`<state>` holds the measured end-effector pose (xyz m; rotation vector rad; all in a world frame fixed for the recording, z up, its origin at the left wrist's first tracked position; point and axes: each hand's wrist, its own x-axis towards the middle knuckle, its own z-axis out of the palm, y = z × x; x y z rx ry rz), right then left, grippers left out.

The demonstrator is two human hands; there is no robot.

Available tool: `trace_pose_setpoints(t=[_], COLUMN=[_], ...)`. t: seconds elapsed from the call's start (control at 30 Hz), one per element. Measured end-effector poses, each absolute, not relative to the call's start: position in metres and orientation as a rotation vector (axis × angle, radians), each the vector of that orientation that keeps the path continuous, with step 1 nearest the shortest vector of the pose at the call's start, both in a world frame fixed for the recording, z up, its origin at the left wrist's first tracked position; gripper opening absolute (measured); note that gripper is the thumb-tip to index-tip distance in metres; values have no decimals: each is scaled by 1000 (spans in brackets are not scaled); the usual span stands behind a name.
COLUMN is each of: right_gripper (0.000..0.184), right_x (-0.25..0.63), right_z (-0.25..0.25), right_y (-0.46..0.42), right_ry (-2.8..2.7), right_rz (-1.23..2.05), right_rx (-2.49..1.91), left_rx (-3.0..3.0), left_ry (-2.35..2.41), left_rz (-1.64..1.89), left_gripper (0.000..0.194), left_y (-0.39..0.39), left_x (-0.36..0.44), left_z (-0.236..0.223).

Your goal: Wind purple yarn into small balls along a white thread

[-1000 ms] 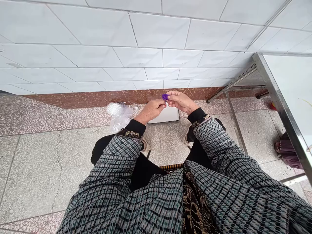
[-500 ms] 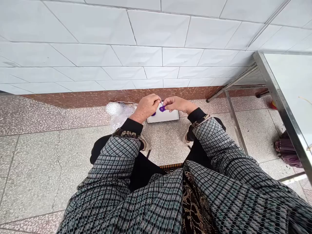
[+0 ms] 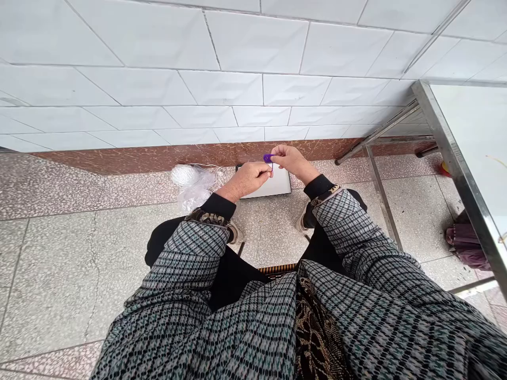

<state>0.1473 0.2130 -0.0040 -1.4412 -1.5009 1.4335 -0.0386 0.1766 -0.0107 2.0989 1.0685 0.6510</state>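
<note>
A small purple crocheted or knotted piece [image 3: 266, 158] is pinched between the thumb and fingers of my right hand [image 3: 292, 160], above the far edge of a white tray-like board [image 3: 273, 187] with dark edges. From the piece a short purple strand [image 3: 272, 167] runs down to my left hand [image 3: 250, 178]. My left fingers are closed on that strand, lower and to the left of my right hand. Whether a thin tool is also inside the left hand is hidden.
A white yarn ball [image 3: 185, 174] and a crumpled clear plastic bag [image 3: 195, 196] lie on the floor to the left. A metal-framed table [image 3: 455, 158] stands at right, with a dark purple bundle [image 3: 467, 245] beneath. Ahead is a tiled wall [image 3: 237, 89].
The purple piece has moved up and slightly right with my right hand. My left hand has shifted down and right, below the piece, and a purple strand now stretches between them.
</note>
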Motion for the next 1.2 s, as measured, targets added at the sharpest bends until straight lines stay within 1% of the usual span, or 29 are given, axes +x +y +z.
trace_pose_setpoints(t=[0.07, 0.13, 0.2, 0.27, 0.33, 0.43, 0.53, 0.63, 0.7, 0.77, 0.87, 0.93, 1.07, 1.2], right_gripper=[14, 13, 12, 11, 10, 9, 10, 14, 15, 15, 14, 11, 12, 16], right_x=[150, 152, 154, 153, 152, 149, 146, 148, 150, 152, 155, 155, 154, 151], right_z=[-1, 4, 9, 13, 15, 11, 5, 3, 5, 9, 15, 18, 16, 9], right_y=[212, 209, 205, 203, 203, 206, 210, 212, 211, 208, 204, 203, 205, 209], right_ry=[-1681, -1751, -1663, -1488, -1323, -1228, -1371, -1659, -1826, -1869, -1704, -1549, -1297, -1176], right_rz=[1476, 1682, 1921, 2042, 2028, 1876, 1599, 1372, 1416, 1614, 1921, 2020, 2030, 1860], right_rx=[-1504, -1446, -1299, -1158, -1108, -1154, -1325, -1517, -1554, -1498, -1309, -1199, -1112, -1129], left_rx=[2116, 2123, 2110, 2079, 2051, 2045, 2055, 2061, 2061, 2052, 2019, 1988, 1945, 1937], left_ry=[1107, 1173, 1242, 1295, 1306, 1201, 1038, 1003, 1064, 1149, 1261, 1299, 1273, 1172], left_rz=[700, 739, 746, 731, 702, 618, 516, 547, 626, 692, 733, 738, 715, 656], left_gripper=[22, 22, 22, 22, 21, 21, 19, 18, 20, 20, 20, 19, 18, 19], left_y=[178, 182, 185, 188, 188, 183, 177, 176, 178, 181, 185, 187, 186, 180], left_x=[-43, -49, -53, -54, -52, -45, -39, -40, -44, -48, -52, -51, -45, -39], left_z=[-8, -7, -8, -10, -12, -13, -9, -5, -4, -5, -9, -12, -15, -12])
